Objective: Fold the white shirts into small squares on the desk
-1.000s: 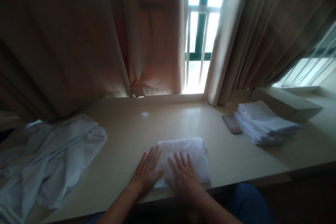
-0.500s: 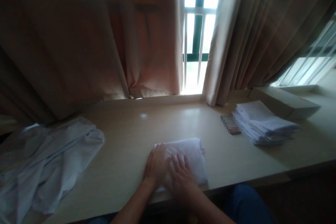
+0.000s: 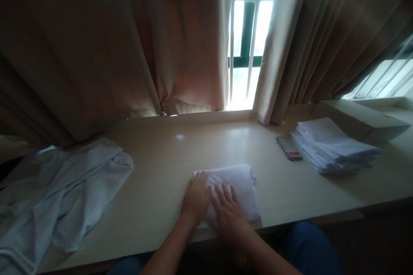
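Observation:
A folded white cloth (image 3: 240, 184) lies flat near the front edge of the table (image 3: 161, 189). My left hand (image 3: 196, 195) rests along its left side with the fingers stretched out. On the cloth's middle, my right hand (image 3: 228, 208) lies flat, its fingers spread. Both palms press down on the fabric and neither grips it. The cloth's lower left part is hidden under my hands and wrists.
At the left lies a crumpled white cloth (image 3: 87, 184). To the right are a pixelated phone-like object (image 3: 289, 148), a stack of folded white cloths (image 3: 334, 144) and a pale box (image 3: 361, 120). Curtains (image 3: 193, 51) hang along the back edge before a window.
The view has shifted slightly, so everything sits a little further right and higher. Both hands stay on the folded cloth, the right one's fingers a bit more spread.

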The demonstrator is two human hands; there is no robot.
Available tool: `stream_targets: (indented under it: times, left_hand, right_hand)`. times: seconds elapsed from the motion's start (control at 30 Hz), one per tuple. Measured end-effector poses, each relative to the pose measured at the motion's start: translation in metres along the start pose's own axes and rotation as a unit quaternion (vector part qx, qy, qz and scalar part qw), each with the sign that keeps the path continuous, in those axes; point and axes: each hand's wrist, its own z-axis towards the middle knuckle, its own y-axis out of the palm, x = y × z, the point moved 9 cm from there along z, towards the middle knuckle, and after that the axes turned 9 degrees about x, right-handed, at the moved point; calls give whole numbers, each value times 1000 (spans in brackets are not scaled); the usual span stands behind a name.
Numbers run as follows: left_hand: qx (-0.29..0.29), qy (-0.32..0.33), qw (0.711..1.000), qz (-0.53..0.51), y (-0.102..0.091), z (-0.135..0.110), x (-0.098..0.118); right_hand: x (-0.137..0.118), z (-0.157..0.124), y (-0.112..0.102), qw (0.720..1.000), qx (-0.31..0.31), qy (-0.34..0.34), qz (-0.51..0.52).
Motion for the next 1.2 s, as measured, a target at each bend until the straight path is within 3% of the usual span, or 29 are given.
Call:
stream_targets:
  times: [0.27,0.4,0.57,0.83,0.97,1.1,1.2]
  left_hand:
    - [6,5,1000,26,0,-1,0]
    - [17,8,999,44,-1,-1,1]
    - [22,12,998,53,-3,0,3]
    - [20,7,998,60,-2,-1,2]
    - [23,9,998,57,-1,-1,2]
    - [28,8,998,54,-3,-1,3]
    - [31,6,998,54,-5,-1,4]
  right_hand:
    - [9,-7,-4,1000,3,6,-18]
    - [40,-24,-12,997,23,28,-67]
    - [84,-46,-25,980,64,129,-138]
    - [87,-50,-22,973,50,148,-169]
    - [84,-36,-35,973,37,150,-172]
    - [80,2,-58,974,56,135,-171]
    - [87,28,-52,981,35,120,-151]
